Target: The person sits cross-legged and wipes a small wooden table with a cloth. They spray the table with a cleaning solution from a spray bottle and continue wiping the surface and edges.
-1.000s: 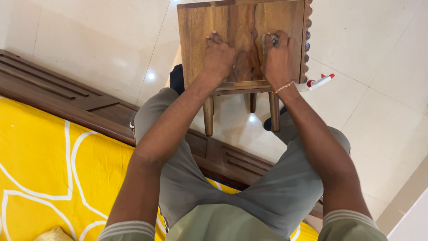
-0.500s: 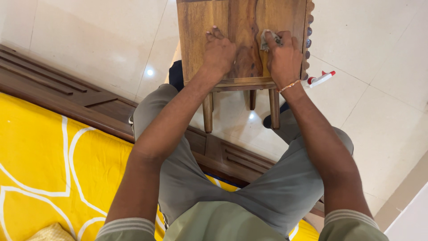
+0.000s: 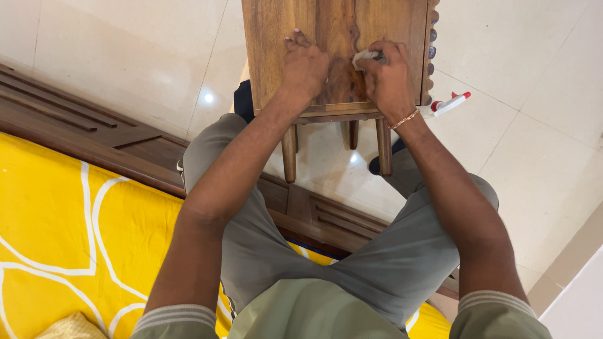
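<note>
A small wooden table (image 3: 270,37) with turned legs stands on the tiled floor between my knees. My left hand (image 3: 303,66) rests on its top with the fingers curled and nothing visible in it. My right hand (image 3: 389,78) presses a small pale cloth (image 3: 364,58) against the table top near the middle of the wood. A thin bracelet sits on my right wrist.
A white spray bottle with a red nozzle (image 3: 449,105) lies on the floor just right of the table. A dark wooden bed frame (image 3: 94,135) runs along the left, with a yellow sheet with white lines (image 3: 56,226) on it. Pale glossy floor tiles (image 3: 125,56) surround the table.
Both hands have stayed on the table top, shifting slightly. The right hand has moved the cloth a little toward the left hand. The view has tilted, so the table sits higher in the frame.
</note>
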